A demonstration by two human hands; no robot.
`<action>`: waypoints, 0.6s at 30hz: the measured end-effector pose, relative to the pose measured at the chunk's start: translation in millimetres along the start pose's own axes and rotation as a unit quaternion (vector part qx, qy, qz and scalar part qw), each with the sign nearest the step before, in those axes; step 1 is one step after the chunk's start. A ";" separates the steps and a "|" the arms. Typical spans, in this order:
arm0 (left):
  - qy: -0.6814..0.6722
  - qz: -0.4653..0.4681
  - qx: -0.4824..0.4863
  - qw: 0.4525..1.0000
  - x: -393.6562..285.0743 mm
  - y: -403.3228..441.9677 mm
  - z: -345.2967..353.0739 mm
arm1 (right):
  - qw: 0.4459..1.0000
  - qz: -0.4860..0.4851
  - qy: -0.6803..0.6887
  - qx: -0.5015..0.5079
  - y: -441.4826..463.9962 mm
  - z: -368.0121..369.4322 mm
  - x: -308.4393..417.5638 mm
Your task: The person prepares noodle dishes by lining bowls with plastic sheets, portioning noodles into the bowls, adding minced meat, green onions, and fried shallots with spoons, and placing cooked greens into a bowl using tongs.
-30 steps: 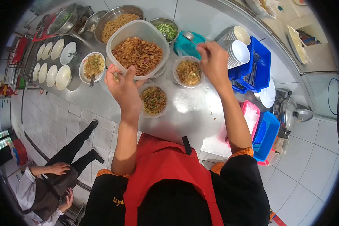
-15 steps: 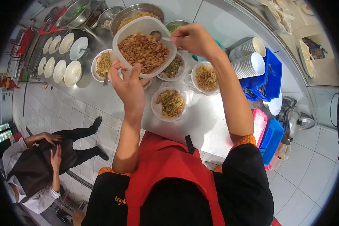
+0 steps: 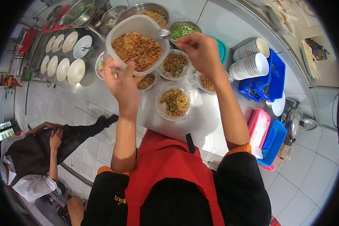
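Note:
My left hand is closed around the near side of a translucent plastic tub, which is tilted and holds brown crispy flakes. In my right hand is a metal spoon, its head at the tub's right rim; whether it carries flakes I cannot make out. Below the tub, a bowl of food with chopped greens rests nearest me on the steel counter. Another filled bowl stands behind it, and one more is partly hidden under my right forearm.
A bowl of chopped greens and a large steel bowl stand at the back. Several white bowls are lined up on the left. Stacked bowls and a blue bin are on the right. A person is at lower left.
The tub has moved slightly left and tilted more. The spoon has come from inside the tub to its right rim. My right hand has shifted slightly right and down.

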State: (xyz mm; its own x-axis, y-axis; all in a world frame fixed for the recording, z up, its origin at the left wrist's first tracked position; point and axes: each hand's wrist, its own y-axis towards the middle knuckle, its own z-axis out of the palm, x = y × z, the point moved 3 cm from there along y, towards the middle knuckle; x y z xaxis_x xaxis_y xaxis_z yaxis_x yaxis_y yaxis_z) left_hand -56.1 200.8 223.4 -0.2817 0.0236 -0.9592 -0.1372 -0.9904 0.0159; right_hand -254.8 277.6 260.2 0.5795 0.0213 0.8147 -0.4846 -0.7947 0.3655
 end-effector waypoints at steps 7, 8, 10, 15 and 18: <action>-0.068 -0.035 0.095 0.992 16.0 -38.1 48.5 | 0.921 -0.141 -0.281 0.231 12.1 32.2 -16.4; -0.036 -0.038 0.096 0.994 18.2 -43.3 52.5 | 0.957 -0.040 -0.173 0.230 9.1 12.4 -19.1; -0.024 -0.049 0.110 0.992 27.6 -48.2 60.0 | 0.971 0.102 -0.025 0.214 -0.8 -24.0 -27.9; -0.034 -0.043 0.100 0.994 36.3 -57.6 69.0 | 0.963 0.230 0.007 0.138 -42.0 -107.1 -34.4; -0.037 -0.060 0.086 0.994 34.9 -58.0 64.8 | 0.973 0.209 -0.027 0.095 -72.2 -121.1 -75.9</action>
State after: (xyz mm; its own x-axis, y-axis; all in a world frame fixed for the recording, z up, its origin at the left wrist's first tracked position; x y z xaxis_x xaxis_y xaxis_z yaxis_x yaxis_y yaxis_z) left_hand -119.5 267.8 207.3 -0.3221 0.1557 -0.9338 -0.3323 -0.9422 -0.0425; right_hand -343.1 406.9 226.5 0.3939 -0.3550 0.8478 -0.5589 -0.8248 -0.0857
